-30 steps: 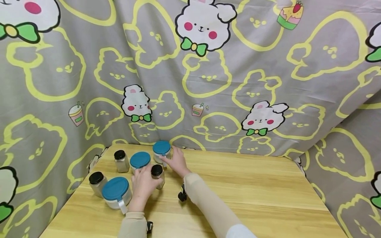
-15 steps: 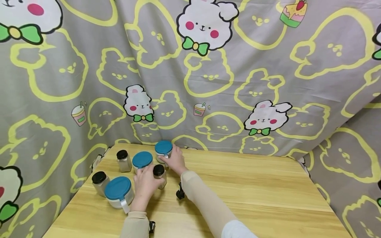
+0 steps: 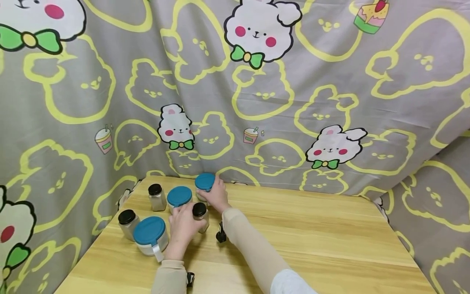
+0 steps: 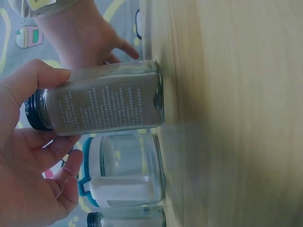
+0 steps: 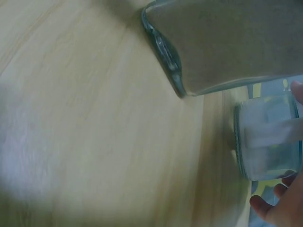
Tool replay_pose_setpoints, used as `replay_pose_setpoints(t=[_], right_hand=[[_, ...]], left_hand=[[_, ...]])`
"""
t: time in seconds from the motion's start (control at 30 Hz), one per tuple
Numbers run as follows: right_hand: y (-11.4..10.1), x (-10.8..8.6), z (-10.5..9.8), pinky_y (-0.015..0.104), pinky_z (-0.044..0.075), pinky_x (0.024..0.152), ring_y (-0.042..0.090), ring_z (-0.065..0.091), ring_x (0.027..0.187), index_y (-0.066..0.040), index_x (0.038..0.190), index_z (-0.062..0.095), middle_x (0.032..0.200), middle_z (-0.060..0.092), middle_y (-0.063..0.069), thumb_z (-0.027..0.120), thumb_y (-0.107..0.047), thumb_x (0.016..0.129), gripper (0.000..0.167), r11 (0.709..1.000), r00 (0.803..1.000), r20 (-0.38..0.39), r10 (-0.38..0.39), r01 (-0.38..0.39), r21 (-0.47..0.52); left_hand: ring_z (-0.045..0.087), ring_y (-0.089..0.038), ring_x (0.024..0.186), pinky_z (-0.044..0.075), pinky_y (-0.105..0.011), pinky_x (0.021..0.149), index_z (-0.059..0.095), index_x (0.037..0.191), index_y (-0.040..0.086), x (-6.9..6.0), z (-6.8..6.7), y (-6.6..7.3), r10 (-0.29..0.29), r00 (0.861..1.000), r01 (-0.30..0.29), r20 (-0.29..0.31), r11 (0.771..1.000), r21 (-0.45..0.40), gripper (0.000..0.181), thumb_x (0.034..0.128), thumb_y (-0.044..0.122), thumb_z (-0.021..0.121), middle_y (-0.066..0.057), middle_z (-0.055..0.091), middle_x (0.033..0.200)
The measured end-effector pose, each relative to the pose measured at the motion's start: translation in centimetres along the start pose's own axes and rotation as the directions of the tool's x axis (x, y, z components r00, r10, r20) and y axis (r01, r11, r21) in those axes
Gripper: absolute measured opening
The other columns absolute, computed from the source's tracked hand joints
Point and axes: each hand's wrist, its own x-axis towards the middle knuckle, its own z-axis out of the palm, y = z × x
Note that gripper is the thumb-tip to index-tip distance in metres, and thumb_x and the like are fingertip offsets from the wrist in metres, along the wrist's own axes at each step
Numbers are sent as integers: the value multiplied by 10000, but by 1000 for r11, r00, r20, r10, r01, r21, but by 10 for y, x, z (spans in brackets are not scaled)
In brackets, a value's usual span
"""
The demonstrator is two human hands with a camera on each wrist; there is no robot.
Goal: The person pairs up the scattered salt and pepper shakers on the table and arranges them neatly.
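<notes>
My left hand (image 3: 182, 226) holds a square glass spice jar (image 4: 104, 99) with a black lid, thumb on one side and fingers on the other, near the lid. The jar stands upright with its base at the tabletop; brown-grey contents and white print show in the left wrist view. At the table's back, my right hand (image 3: 215, 195) grips a round glass canister (image 3: 204, 181) with a blue lid, thumb in front and fingers at its right side. The right wrist view shows that canister's clear body (image 5: 265, 156) and pale handle. Its far side is hidden.
Just behind my left hand stands a second blue-lidded canister (image 3: 179, 196). A third canister (image 3: 149, 230) is left of that hand, beside a black-lidded jar (image 3: 128, 224). Another black-lidded jar (image 3: 157, 198) stands further back. A patterned curtain (image 3: 271, 134) hangs behind the wooden table (image 3: 312, 228).
The head view has shifted slightly, so the scene sits a little further right. Both hands keep their hold with little movement; my right hand now covers more of the back canister.
</notes>
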Motion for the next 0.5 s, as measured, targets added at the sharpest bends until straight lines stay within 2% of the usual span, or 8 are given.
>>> replay_pose_setpoints(t=[0.13, 0.5], right_hand=[[2, 0, 3, 540, 415, 1066, 368, 401, 1363, -52, 1531, 225, 1505, 373, 191, 764, -520, 778, 1037, 999, 1000, -3, 23, -23, 44], [6, 0, 6, 548, 371, 1096, 354, 373, 1378, -61, 1525, 222, 1485, 376, 176, 773, -442, 800, 987, 981, 1000, 8, 10, -12, 195]], left_hand=[[468, -397, 1170, 360, -545, 849, 638, 1194, 83, -1, 0, 0, -2, 1000, 2, -2, 1000, 1, 543, 713, 273, 802, -158, 636, 1273], [475, -401, 1160, 363, -548, 861, 640, 1188, 84, 1, 0, 0, 4, 1000, -4, -1, 1000, -3, 537, 707, 266, 796, -159, 630, 1287]])
